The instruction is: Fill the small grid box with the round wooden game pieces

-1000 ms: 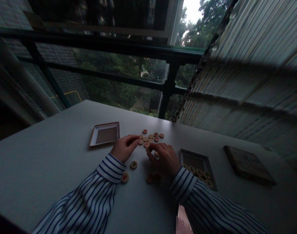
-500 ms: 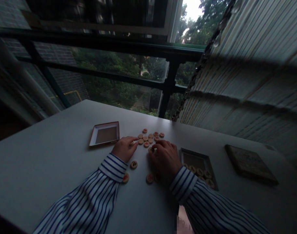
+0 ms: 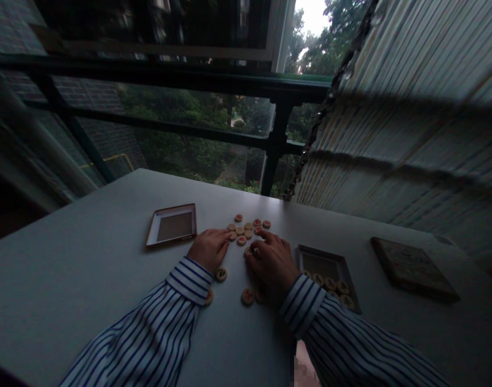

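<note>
Several round wooden pieces lie in a cluster on the white table, some plain side up like this one point(image 3: 240, 230), others with red marks like this one point(image 3: 241, 241). My left hand point(image 3: 209, 248) rests at the cluster's left edge, fingertips by the plain pieces, with its fingers close together. What is under its palm is hidden. My right hand point(image 3: 273, 259) is curled over a piece point(image 3: 249, 251), thumb and fingers at its edge. A dark-marked piece point(image 3: 221, 274) lies below my left hand; a red-marked piece point(image 3: 248, 296) lies nearer me.
An open box lid point(image 3: 150, 230) sits on the table point(image 3: 108, 258) at the left. Right of my right hand is a tray point(image 3: 350, 277) with several pieces in its near part. A flat patterned box point(image 3: 413, 267) lies farther right. A window and curtain stand behind.
My left hand's fingers have drawn closer together, beside the plain pieces. My right hand stays at the same piece, its fingers slightly shifted. The view has moved a little.
</note>
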`<action>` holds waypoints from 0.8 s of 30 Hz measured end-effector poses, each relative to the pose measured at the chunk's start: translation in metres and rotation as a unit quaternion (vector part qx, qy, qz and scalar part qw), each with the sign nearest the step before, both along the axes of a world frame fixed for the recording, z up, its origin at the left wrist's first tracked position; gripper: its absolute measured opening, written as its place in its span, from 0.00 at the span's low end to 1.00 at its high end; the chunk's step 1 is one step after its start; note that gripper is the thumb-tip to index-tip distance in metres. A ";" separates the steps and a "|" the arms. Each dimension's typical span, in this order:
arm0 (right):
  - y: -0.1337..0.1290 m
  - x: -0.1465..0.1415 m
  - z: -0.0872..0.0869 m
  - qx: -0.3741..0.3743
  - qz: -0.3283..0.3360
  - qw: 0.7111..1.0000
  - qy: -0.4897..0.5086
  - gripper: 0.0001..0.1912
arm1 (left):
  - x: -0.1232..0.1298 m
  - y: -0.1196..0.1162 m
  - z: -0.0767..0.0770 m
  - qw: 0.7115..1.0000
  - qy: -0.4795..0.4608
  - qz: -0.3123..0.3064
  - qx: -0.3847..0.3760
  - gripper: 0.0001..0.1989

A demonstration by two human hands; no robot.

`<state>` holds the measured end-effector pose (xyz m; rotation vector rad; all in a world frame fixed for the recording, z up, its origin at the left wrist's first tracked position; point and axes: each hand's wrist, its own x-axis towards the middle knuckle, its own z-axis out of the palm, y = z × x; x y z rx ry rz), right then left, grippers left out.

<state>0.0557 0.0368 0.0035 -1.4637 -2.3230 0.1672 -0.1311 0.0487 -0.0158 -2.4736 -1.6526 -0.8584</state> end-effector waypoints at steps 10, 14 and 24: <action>-0.003 0.000 0.004 -0.006 0.007 1.000 -0.020 0.12 | 0.001 0.000 -0.002 0.999 0.050 -0.004 0.003 0.14; -0.002 0.000 0.003 0.010 0.009 1.000 -0.019 0.12 | 0.002 -0.002 -0.003 0.998 0.063 0.010 -0.010 0.14; -0.004 -0.003 0.006 0.043 0.005 0.999 -0.007 0.12 | 0.003 -0.004 0.004 0.997 0.069 0.020 -0.019 0.12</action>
